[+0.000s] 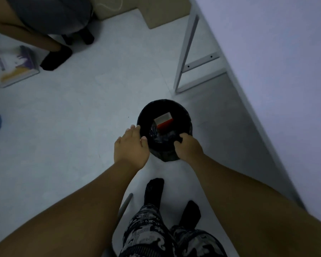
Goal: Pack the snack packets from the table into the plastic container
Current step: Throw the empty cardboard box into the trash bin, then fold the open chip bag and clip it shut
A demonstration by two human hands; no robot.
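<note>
A round black bin (pixel 182 110) lined with a dark bag stands on the pale floor beside the table. Inside it lie a red and white box (pixel 163 121) and some dark crumpled wrappers (pixel 156 133). My left hand (pixel 131 147) is spread flat with its fingers apart, the fingertips touching the bin's left rim. My right hand (pixel 188 146) is closed on the near right rim of the bin, pinching the bag's edge. No snack packet or plastic container can be made out in this view.
The white table (pixel 285 71) fills the right side, its leg frame (pixel 185 58) just behind the bin. Another person's legs (pixel 50 52) in black socks stand at the upper left, near a white and purple box (pixel 9 67). My own feet (pixel 154 191) are below the bin.
</note>
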